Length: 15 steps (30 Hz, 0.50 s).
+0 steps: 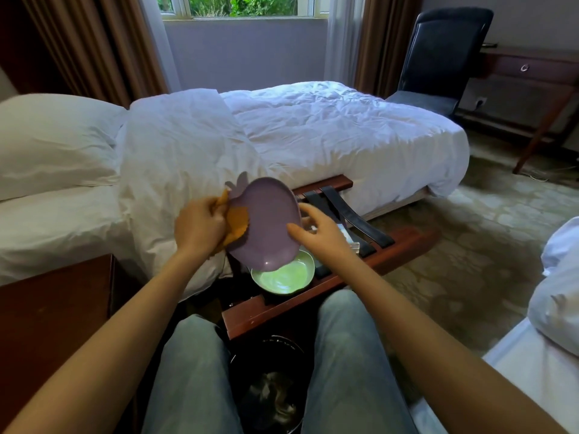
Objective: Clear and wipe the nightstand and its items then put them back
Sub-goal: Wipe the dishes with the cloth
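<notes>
A purple fruit-shaped plate (266, 220) is tilted up in the air above the luggage rack (316, 286). My left hand (200, 227) grips an orange cloth (237, 222) against the plate's left edge and holds the plate there. My right hand (316, 228) is at the plate's right rim with fingers relaxed, thumb near the edge; whether it touches is unclear. A green plate (283, 275) lies on the rack just below the purple one. The dark wooden nightstand (53, 321) stands at the lower left.
A white bed (282, 136) with a pillow (53, 139) lies beyond the rack. A black bin (269, 386) sits between my knees. A small clear object (347, 238) rests on the rack straps. A dark chair (438, 61) and desk (532, 73) stand at the back right.
</notes>
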{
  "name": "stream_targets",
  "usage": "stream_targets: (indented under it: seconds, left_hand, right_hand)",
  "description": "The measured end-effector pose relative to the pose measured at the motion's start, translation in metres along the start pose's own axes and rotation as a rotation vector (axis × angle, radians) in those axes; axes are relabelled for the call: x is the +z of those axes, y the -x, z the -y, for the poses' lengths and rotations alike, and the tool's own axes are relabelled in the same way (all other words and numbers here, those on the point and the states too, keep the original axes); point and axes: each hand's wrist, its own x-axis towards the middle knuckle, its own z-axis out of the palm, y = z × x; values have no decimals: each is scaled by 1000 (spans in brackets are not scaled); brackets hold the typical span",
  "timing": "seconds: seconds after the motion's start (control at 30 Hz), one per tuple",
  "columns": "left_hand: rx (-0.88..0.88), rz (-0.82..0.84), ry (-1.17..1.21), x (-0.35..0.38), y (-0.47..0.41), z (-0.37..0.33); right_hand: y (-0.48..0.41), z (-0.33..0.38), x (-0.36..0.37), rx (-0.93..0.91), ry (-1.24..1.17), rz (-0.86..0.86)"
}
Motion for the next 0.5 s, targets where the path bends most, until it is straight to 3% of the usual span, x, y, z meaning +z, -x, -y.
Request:
stream_targets:
  seconds: [0.07, 0.2, 0.37, 0.4, 0.5]
  left_hand:
    - [-105, 79, 53, 3, 3, 4]
    - [-57, 85, 122, 8, 9, 2]
    - [-37, -397, 580, -7, 3, -4]
    - [45, -372, 543, -9, 1, -7]
    - [427, -71, 265, -4, 3, -14]
  right_hand:
    - [5, -11, 13, 12, -122, -34]
    - [4, -13, 23, 6, -146, -150]
    - [-4, -8, 7, -21, 129, -254]
    - [-5, -5, 6, -39, 200, -237]
    - [-8, 3, 5, -106, 387, -197]
